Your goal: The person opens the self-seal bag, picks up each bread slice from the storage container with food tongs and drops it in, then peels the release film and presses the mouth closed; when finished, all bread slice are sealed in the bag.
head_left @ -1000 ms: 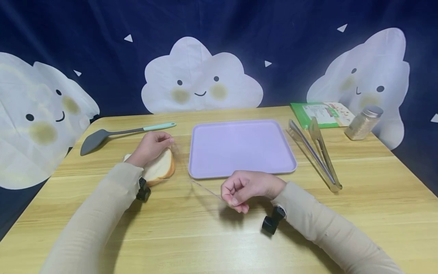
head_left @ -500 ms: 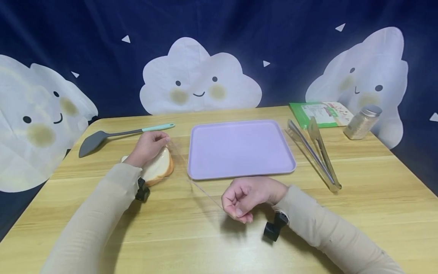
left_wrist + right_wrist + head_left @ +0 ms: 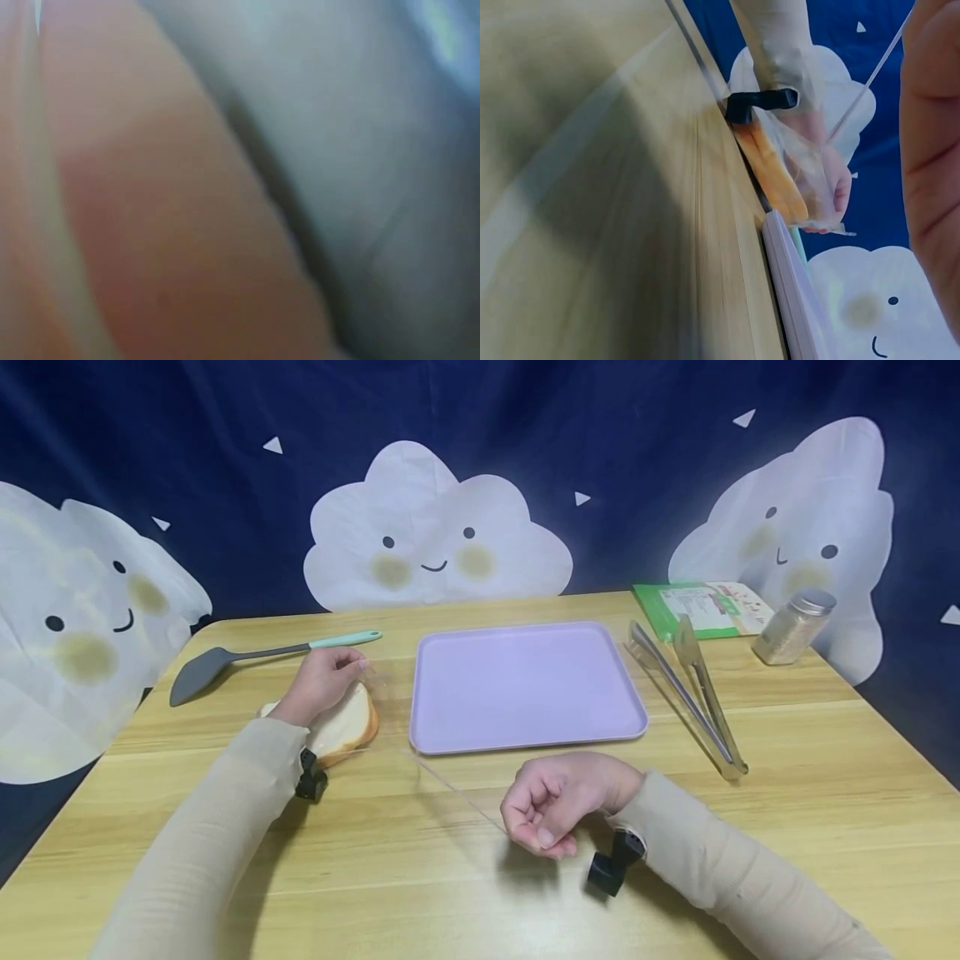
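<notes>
Sliced bread (image 3: 348,722) with a brown crust lies left of the purple tray, inside a clear plastic bag (image 3: 823,196). My left hand (image 3: 322,681) lies over the bread and pinches the upper edge of the bag between thumb and fingers. In front of the tray, my right hand (image 3: 555,802) hovers above the table with curled fingers, pinching the end of a thin pale strip (image 3: 457,792). That strip stretches taut toward the bag, as the right wrist view also shows. Blurred skin fills much of the left wrist view.
The purple tray (image 3: 525,689) sits mid-table. A grey spatula (image 3: 206,674) with a mint handle lies at the back left. Metal tongs (image 3: 701,702), a green and white packet (image 3: 701,610) and a lidded glass jar (image 3: 795,628) are on the right.
My right hand has moved slightly right and toward me, drawing the strip out longer. The left hand stays over the bread. The head view has shifted a little.
</notes>
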The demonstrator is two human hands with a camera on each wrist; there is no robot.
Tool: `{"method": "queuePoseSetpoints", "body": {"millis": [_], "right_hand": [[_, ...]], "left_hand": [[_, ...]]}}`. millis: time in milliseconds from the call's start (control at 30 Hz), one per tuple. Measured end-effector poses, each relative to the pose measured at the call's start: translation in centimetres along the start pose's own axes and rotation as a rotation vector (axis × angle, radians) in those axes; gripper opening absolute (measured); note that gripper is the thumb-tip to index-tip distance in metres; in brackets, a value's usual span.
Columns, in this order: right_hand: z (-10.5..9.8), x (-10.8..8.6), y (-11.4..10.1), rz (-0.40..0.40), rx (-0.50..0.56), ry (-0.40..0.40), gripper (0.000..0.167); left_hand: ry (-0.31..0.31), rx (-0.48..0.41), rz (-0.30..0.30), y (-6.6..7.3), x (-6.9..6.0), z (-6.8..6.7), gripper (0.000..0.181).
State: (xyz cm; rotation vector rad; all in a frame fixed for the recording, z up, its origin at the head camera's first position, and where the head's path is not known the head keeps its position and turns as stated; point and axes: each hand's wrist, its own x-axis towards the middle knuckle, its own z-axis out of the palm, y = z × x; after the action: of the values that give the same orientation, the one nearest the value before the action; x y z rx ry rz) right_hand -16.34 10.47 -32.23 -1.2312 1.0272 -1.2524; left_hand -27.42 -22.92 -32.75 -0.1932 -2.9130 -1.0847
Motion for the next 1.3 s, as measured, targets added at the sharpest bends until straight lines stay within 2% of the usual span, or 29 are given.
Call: {"method": "queuePoseSetpoints", "body": {"millis": [100, 200, 433, 533, 800, 933, 1033, 1133, 1300], "right_hand": [[0.2, 0.0, -0.1, 0.015, 0.009, -0.047, 0.024], [0.2, -0.3, -0.2, 0.018, -0.002, -0.028, 0.025], [-0.9, -2.2, 0.7, -0.045, 0.058, 0.161, 0.020], [-1.5, -3.1, 1.1, -0.065, 0.050, 0.228, 0.017], [-2.5, -5.9, 1.2, -0.004, -0.046, 0.442, 0.010], [-2.5, -7.4, 1.0, 0.026, -0.105, 0.561, 0.016], [-2.5, -8.5, 0.9, 0.054, -0.144, 0.633, 0.015], [-2.4, -9.5, 0.9, 0.063, -0.168, 0.669, 0.014], [-2.0, -11.1, 0.9, 0.070, -0.185, 0.714, 0.024]], "left_hand": [[0.014, -0.009, -0.005, -0.1, -0.1, 0.0, 0.028], [0.029, -0.017, -0.011, -0.3, -0.1, 0.0, 0.027], [0.031, -0.020, -0.002, -0.7, 0.0, 0.0, 0.025], [0.034, -0.020, 0.001, -0.8, 0.0, 0.0, 0.025], [0.043, -0.031, 0.003, -1.0, -0.1, -0.1, 0.027], [0.039, -0.022, -0.001, -1.0, -0.1, -0.2, 0.028], [0.042, -0.013, -0.004, -1.0, 0.0, -0.2, 0.027], [0.044, -0.010, -0.007, -1.0, 0.0, -0.2, 0.027], [0.039, -0.016, -0.009, -1.1, 0.1, 0.0, 0.025]]}}
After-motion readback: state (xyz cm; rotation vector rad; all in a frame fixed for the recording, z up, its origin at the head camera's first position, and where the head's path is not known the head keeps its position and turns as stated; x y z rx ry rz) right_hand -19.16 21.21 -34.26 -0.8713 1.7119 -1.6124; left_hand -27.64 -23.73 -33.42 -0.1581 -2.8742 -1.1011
